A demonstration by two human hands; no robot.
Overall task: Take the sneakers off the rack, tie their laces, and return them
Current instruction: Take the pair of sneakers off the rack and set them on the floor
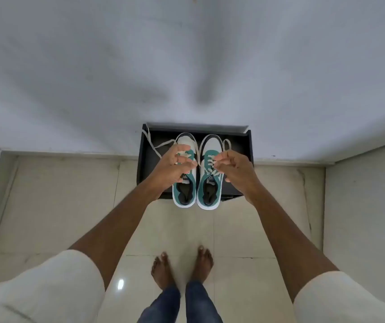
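Two white and teal sneakers stand side by side on a black rack against the wall, heels toward me. My left hand hovers over the left sneaker with fingers curled and apart, at its laces. My right hand is beside the right sneaker, fingertips pinched at its laces. A loose white lace from the left sneaker trails left over the rack's edge. Another lace loop sticks out behind my right hand. Whether either hand truly grips a lace is hard to tell.
The white wall rises right behind the rack. Cream floor tiles spread between the rack and my bare feet. Low walls close in at the far left and right.
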